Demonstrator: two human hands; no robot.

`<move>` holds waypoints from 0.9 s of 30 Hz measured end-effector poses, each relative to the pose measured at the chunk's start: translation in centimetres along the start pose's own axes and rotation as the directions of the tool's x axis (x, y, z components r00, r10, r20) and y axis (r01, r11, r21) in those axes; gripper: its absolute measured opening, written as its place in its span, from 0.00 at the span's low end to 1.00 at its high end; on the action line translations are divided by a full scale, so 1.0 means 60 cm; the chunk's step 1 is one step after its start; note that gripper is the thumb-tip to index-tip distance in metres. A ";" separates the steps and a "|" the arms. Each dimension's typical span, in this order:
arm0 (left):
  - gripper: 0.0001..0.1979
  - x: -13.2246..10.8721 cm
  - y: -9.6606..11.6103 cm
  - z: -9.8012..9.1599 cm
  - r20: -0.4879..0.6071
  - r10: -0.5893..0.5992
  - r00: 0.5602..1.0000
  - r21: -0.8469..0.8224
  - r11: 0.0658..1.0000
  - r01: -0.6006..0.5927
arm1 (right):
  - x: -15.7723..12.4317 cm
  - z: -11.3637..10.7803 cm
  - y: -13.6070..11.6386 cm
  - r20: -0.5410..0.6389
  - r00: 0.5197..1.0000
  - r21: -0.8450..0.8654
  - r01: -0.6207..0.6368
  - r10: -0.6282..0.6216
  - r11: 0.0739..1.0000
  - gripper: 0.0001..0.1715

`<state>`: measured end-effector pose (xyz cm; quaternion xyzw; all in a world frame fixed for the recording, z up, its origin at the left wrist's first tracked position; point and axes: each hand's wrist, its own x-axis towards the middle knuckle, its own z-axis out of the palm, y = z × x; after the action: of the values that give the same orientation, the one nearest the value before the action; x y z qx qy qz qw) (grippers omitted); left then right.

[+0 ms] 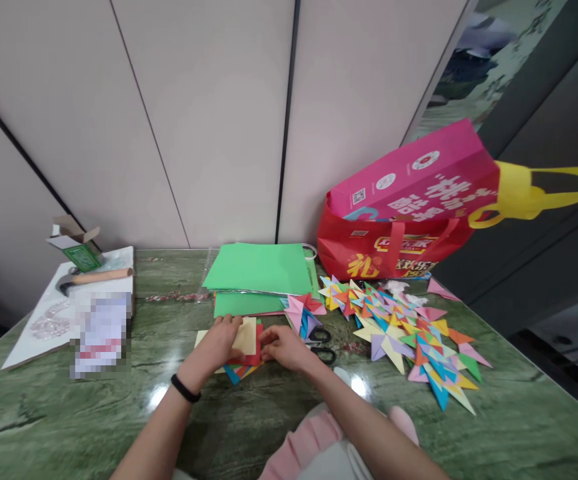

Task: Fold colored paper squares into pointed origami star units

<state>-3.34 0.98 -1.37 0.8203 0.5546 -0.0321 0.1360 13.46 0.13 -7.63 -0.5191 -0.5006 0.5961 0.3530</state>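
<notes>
A small stack of coloured paper (pixel 249 337) lies on the table in front of me, cream on top with red, blue and yellow sheets fanned out beneath. My left hand (pixel 223 339) is over its left side, fingers bent on the cream sheet and thumb near the lower edge. At the right edge, the bent fingers of my right hand (pixel 279 345) pinch the red paper (pixel 259 330). A folded multicoloured paper star (pixel 303 313) sits just beyond my right hand. Black-handled scissors (pixel 323 345) lie beside that hand, their blades partly hidden.
Green paper sheets (pixel 259 267) lie at the back. Many folded paper stars (pixel 403 327) spread across the right, before a red bag (pixel 393 247) holding a pink one. On the left are a white board (pixel 59 293), a wooden-handled hammer (pixel 99 277) and a small green box (pixel 81 253).
</notes>
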 end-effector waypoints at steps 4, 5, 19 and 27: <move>0.18 -0.001 -0.010 -0.006 -0.010 -0.024 1.000 -0.077 0.997 0.024 | -0.001 0.000 0.000 0.040 0.999 0.019 -0.017 0.016 1.000 0.13; 0.18 -0.001 -0.013 -0.008 -0.017 -0.036 0.999 -0.108 0.994 0.034 | -0.002 0.000 -0.002 0.052 0.998 0.028 -0.021 0.020 0.999 0.12; 0.34 -0.011 -0.008 -0.013 0.035 0.114 0.993 -0.090 0.990 -0.110 | -0.016 0.004 -0.047 0.231 0.943 0.450 0.115 -0.240 0.886 0.23; 0.17 -0.001 0.004 -0.004 -0.026 0.026 0.999 -0.003 1.000 -0.026 | -0.030 0.010 -0.021 -0.074 0.898 -0.515 0.337 -0.433 0.788 0.26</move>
<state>-3.17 0.88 -1.07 0.8275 0.5457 -0.0186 0.1305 13.15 -1.41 -5.93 -0.5316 -0.6948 0.3126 0.3702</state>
